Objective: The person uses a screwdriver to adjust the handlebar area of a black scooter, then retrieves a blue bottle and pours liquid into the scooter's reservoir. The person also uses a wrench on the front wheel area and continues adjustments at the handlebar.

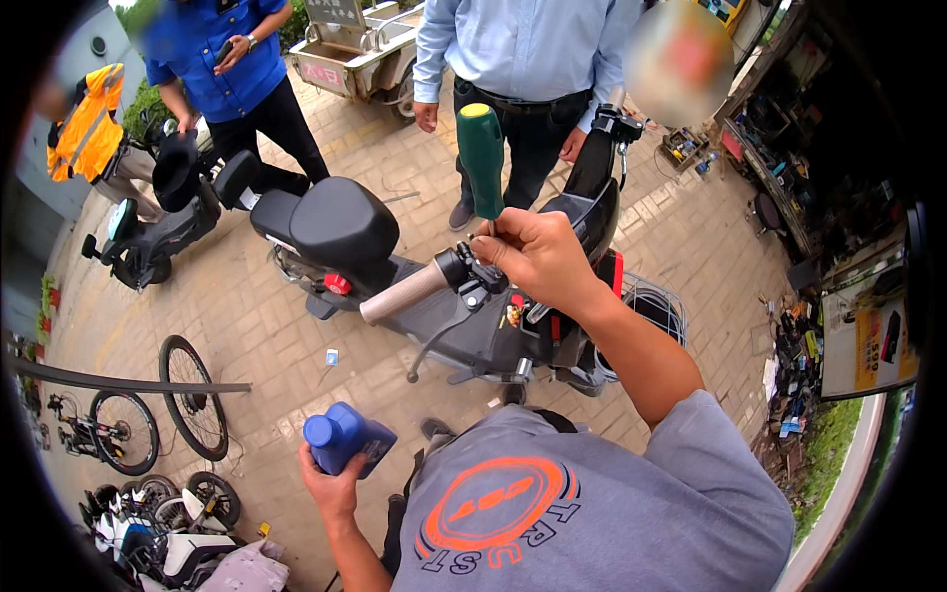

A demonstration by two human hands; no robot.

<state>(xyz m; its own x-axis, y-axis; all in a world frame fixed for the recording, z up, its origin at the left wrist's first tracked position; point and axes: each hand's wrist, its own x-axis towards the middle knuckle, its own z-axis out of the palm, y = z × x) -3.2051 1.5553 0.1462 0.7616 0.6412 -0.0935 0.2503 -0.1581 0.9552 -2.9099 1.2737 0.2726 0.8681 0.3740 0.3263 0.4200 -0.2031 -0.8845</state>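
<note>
A screwdriver with a thick green handle and yellow end cap (480,163) stands upright, its handle on top. My right hand (543,255) is closed round its lower part, fingertips pinching just under the handle; the tip is hidden. That hand is right over the handlebar of a black electric scooter (434,326), beside the switch housing. A beige-brown rubber grip (406,293) and a brake lever (441,340) stick out toward me on the left. Lower left, my left hand (333,485) grips a blue plastic bottle (347,439) with its cap on, held tilted away from the scooter.
Across the scooter stands a person in a light blue shirt (528,49). Another in a blue shirt (222,59) is beside a second scooter (163,232). Bicycle wheels (194,395) and parked motorbikes (168,533) lie to the left. Parts and tools clutter the shop side (799,345).
</note>
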